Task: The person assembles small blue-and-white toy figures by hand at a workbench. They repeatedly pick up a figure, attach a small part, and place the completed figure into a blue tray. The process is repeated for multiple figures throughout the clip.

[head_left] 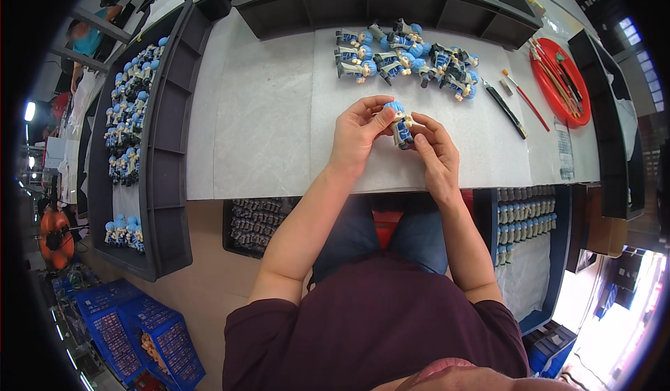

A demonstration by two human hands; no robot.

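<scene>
Above the near part of the white-covered table (265, 126), I hold one small blue-haired figurine (401, 127) between both hands. My left hand (357, 131) pinches it at the head, thumb against the blue hair. At its lower body, the fingers and thumb of my right hand (437, 152) close on it from the other side. The figurine is roughly upright, in a blue and pale outfit with dark feet. Just beyond my hands lies a loose group of similar figurines (394, 62), several on their sides and some overlapping.
Figurines fill a dark tray (167, 133) on the left and another tray (391, 11) at the back. To the right lie a craft knife (504, 110), a thin red-handled brush (534, 108) and a red dish (585, 108) of brushes. Trays of parts (520, 279) sit below the table edge.
</scene>
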